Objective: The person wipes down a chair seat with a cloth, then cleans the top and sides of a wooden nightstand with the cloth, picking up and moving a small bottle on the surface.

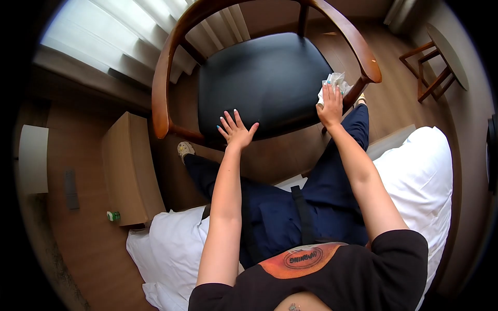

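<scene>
In front of me stands a wooden armchair (162,98) with a black padded seat (264,78). My left hand (238,132) rests with its fingers spread at the near left edge of the seat, holding nothing. At the right side of the seat, beside the armrest's front post, my right hand (331,106) has a crumpled white tissue (338,82) under its fingers. Those fingers are stretched out over the tissue, and part of it bunches up past the fingertips. What lies directly beneath the tissue is hidden.
I sit on a bed with white bedding (417,166). To the left are a wooden cabinet (129,166) and a small green item (113,215). A small round table (448,57) leans or stands at the far right. White curtains (119,36) hang behind the chair.
</scene>
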Demonstrator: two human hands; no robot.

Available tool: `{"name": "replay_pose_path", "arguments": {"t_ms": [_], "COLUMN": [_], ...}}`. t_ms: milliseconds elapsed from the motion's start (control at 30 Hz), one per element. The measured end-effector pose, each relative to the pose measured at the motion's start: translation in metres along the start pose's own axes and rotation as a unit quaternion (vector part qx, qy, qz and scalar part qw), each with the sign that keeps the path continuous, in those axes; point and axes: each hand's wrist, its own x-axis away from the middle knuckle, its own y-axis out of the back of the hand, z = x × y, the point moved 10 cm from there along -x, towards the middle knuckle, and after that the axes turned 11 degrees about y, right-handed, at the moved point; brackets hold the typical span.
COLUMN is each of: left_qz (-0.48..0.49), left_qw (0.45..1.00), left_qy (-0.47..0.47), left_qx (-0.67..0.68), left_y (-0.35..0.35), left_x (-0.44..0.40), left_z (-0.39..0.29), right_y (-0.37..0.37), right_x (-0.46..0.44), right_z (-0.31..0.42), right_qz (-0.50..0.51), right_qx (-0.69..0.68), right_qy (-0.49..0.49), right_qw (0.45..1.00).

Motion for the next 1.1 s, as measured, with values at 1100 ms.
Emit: {"name": "replay_pose_path", "arguments": {"t_ms": [1100], "left_qz": [-0.318], "left_qw": [0.945], "left_qy": [-0.077], "left_qx": [0.013], "left_y": [0.081], "left_x": [-0.030], "left_z": [0.034], "right_y": [-0.108], "right_x": [-0.138], "right_z": [0.117], "right_qz": [0.153], "right_qx": [-0.018], "right_qy": [0.120], "right_qw": [0.981]}}
